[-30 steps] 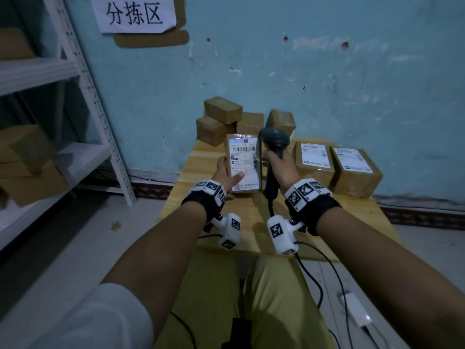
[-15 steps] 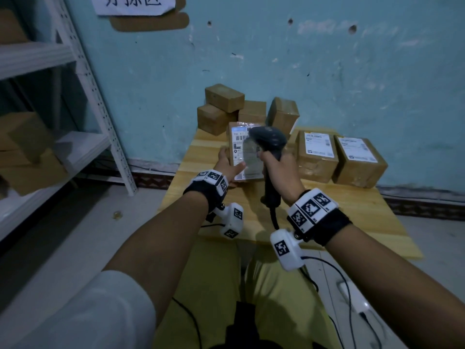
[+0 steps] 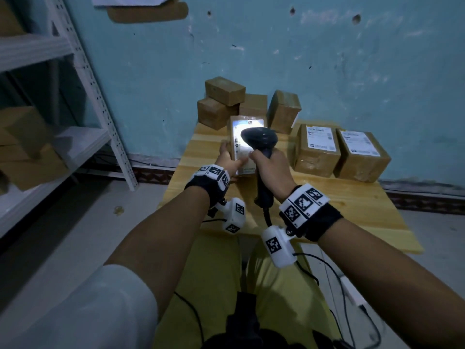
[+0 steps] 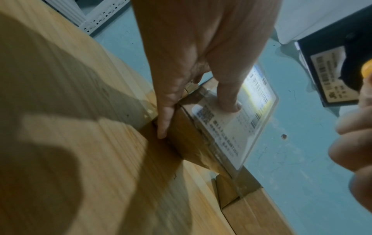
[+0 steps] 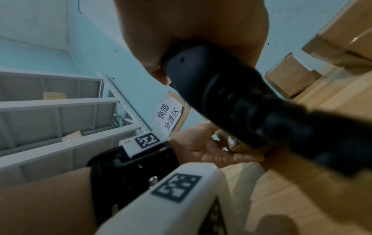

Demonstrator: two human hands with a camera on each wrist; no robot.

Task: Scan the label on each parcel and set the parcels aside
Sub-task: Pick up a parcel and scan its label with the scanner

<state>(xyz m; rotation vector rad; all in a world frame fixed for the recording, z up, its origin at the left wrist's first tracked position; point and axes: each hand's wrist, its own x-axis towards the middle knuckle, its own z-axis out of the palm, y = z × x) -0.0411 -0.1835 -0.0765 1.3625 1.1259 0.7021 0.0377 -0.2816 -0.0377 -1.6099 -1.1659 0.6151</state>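
Observation:
A small brown parcel (image 3: pixel 236 132) with a white label stands tilted on the wooden table (image 3: pixel 352 205). My left hand (image 3: pixel 234 156) holds it, thumb on the label (image 4: pixel 227 95) and fingers (image 4: pixel 165 114) along its side. My right hand (image 3: pixel 268 162) grips the handle of a black barcode scanner (image 3: pixel 260 141). The scanner head hangs just over the label and hides part of it. A bright patch of light falls on the label (image 4: pixel 259 89). The right wrist view shows the scanner handle (image 5: pixel 231 98) in my fist.
Two labelled brown parcels (image 3: pixel 318 149) (image 3: pixel 362 157) sit at the table's right. Several plain boxes (image 3: pixel 224 102) are piled at the back against the blue wall. A white metal shelf (image 3: pixel 83 71) with boxes stands at the left. The scanner cable (image 3: pixel 312 268) trails to the floor.
The right hand has brought the scanner left and forward over the parcel's label, which is now brightly lit. The left hand has lowered the parcel towards the table.

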